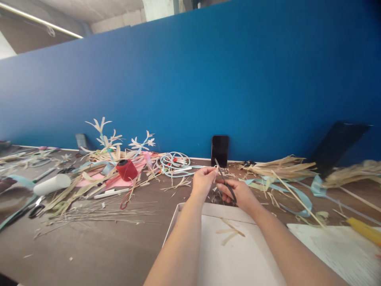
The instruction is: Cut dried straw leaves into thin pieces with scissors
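Scissors work above a white tray

Right hand (238, 193) grips scissors (225, 179), blades up; left hand (203, 179) pinches a tiny pale piece (215, 169) at the blades. Both are over the tray (179, 214), which holds straw scraps (229, 232).

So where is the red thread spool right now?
Head view, left of centre: the red thread spool rests on the pink sheet, between the white roll on its left and the coiled pale-blue cord on its right.

dark scissors (226, 184), blades tilted up, tip at a small pale strip (214, 168)
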Available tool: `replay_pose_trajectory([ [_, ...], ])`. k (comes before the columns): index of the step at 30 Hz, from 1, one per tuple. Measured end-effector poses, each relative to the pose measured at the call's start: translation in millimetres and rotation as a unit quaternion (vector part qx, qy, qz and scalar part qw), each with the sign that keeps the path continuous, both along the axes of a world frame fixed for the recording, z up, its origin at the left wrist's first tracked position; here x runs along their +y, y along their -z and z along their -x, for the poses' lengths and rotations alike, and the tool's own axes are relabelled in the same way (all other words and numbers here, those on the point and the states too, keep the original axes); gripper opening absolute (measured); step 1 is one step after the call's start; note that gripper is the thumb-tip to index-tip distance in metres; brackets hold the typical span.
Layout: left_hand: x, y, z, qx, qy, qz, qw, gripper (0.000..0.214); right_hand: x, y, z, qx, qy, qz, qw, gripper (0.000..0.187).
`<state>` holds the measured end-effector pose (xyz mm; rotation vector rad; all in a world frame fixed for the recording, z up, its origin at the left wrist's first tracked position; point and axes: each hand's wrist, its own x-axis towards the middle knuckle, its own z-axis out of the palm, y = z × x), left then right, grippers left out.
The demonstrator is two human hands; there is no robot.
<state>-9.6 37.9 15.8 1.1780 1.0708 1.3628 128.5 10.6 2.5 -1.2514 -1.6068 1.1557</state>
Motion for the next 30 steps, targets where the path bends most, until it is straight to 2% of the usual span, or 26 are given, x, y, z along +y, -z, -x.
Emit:
replay_pose_trajectory([
  [20, -1.5, -1.7, 3.6, 0.037, -0.001, -0.004, 0.999, 0.028, 1.1, 1.9, 0.2, 0.0, 0.011, 0.002, 1.0, 0.051],
  [27, -1.1, -2.3, 4.2, 0.033, 0.0, -0.009, 0.999, 0.03, -1.5, -3.6, 2.3, -0.013, 0.015, 0.003, 1.0, 0.05],
  [30, -1.2, -2.1, 4.6, 0.03, 0.005, -0.011, 0.999, 0.03, -1.0, -4.2, 1.0, 0.017, 0.03, 0.007, 0.999, 0.05],
])
